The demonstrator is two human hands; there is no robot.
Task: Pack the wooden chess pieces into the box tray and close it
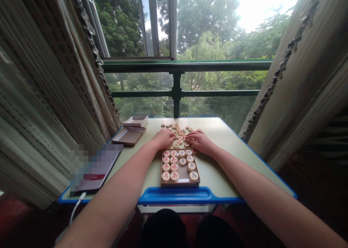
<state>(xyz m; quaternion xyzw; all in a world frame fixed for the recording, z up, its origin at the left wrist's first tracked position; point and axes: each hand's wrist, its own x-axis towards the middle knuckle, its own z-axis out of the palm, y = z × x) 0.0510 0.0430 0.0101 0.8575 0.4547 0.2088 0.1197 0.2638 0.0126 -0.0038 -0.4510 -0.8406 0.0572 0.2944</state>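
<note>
Loose round xiangqi pieces (180, 137) lie scattered across the far middle of the table. At the left side of this pile is my left hand (164, 138), open, its loosely bent fingers reaching in among the pieces. My right hand (200, 141) is over the pile's right side, palm down and open, with its fingers apart and the tips touching or just above pieces. Closer to me sits a shallow box (182, 185) with rows of pieces inside. Red-marked pieces (174, 167) fill its two left columns, and dark-marked pieces (191, 167) stand on the right.
Two box parts (132, 143) are at the table's far left. A flat device (104, 168), partly blurred out, lies at the left edge with a white cable (77, 206). The table (228, 168) has a blue rim; a green railing (217, 65) and window are behind it.
</note>
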